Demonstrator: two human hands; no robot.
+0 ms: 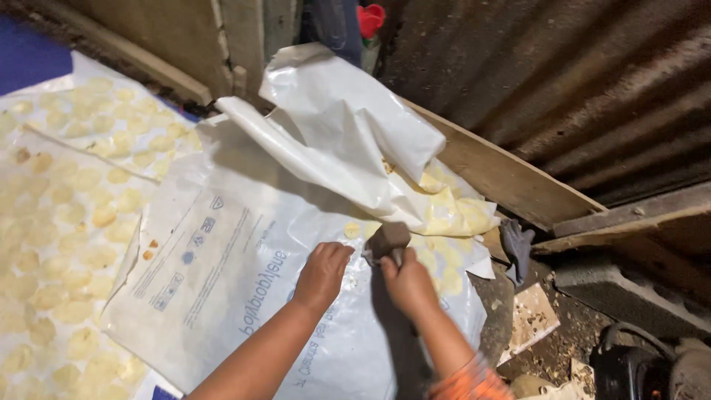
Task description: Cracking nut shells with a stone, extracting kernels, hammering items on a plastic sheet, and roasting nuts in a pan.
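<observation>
My right hand (pixel 409 285) grips the handle of a dark mallet-like tool (pixel 388 239), its blunt head resting on a large white plastic sheet (pixel 244 252). My left hand (pixel 323 272) presses flat on the same sheet, just left of the tool head, fingers together. The far part of the sheet is folded back (pixel 348 126), uncovering several thin pale yellow discs (pixel 444 211) laid on plastic beneath it. One disc (pixel 351 230) lies just beyond my left hand.
To the left, a second plastic sheet (pixel 67 222) carries many rows of the same yellow discs. A wooden plank (pixel 503 174) and corrugated metal wall (pixel 592 81) run along the right. Rubble, a dark rag (pixel 516 244) and a concrete block (pixel 629 292) lie at lower right.
</observation>
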